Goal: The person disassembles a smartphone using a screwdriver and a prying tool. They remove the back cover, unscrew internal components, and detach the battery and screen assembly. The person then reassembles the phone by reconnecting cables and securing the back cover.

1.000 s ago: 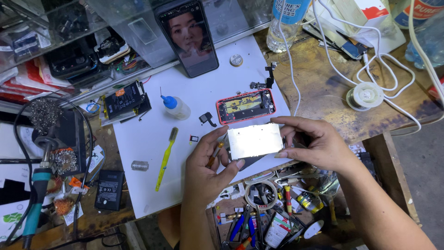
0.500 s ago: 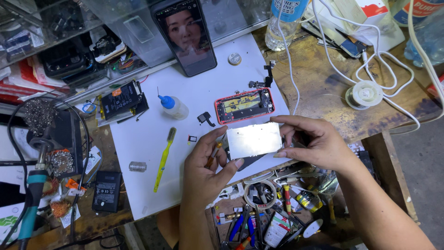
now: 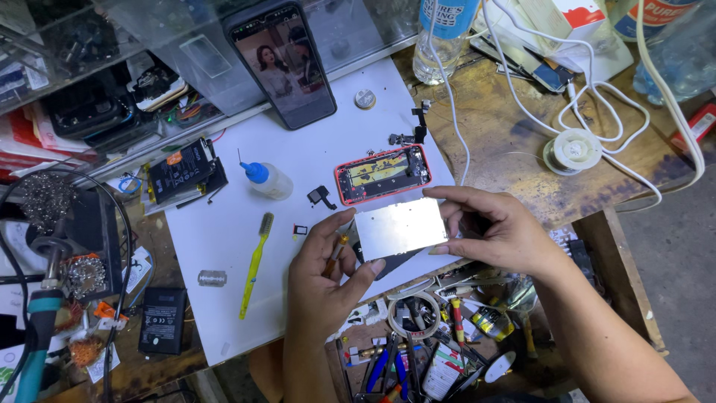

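Silver metal plate (image 3: 400,227) at the centre of the frame, held level above the near edge of the white mat (image 3: 224,246), pinched from both sides. Left hand (image 3: 324,276) at lower centre, thumb pressed on the plate's lower left corner, fingers curled round a small screwdriver (image 3: 335,252) with an orange handle, so grasping 2 things at once. Right hand (image 3: 496,231) just right of centre, fingertips clamped on the plate's right edge, top and bottom.

Just above the plate, touching or nearly so in the picture: an opened phone body with a red frame (image 3: 382,173), circuitry showing. Small black part (image 3: 322,196) to its left. Further left on the mat, a clear bottle with a blue nozzle (image 3: 265,179) lying tilted, and a yellow-green toothbrush (image 3: 256,261) at lower left of the mat. Black phone with a lit screen (image 3: 282,60) propped at upper centre. Soldering iron with a teal handle (image 3: 37,336) at the lower left edge. Coiled white cable (image 3: 589,112) at upper right on the wooden bench. Tray of pliers and small tools (image 3: 425,343) below the hands.
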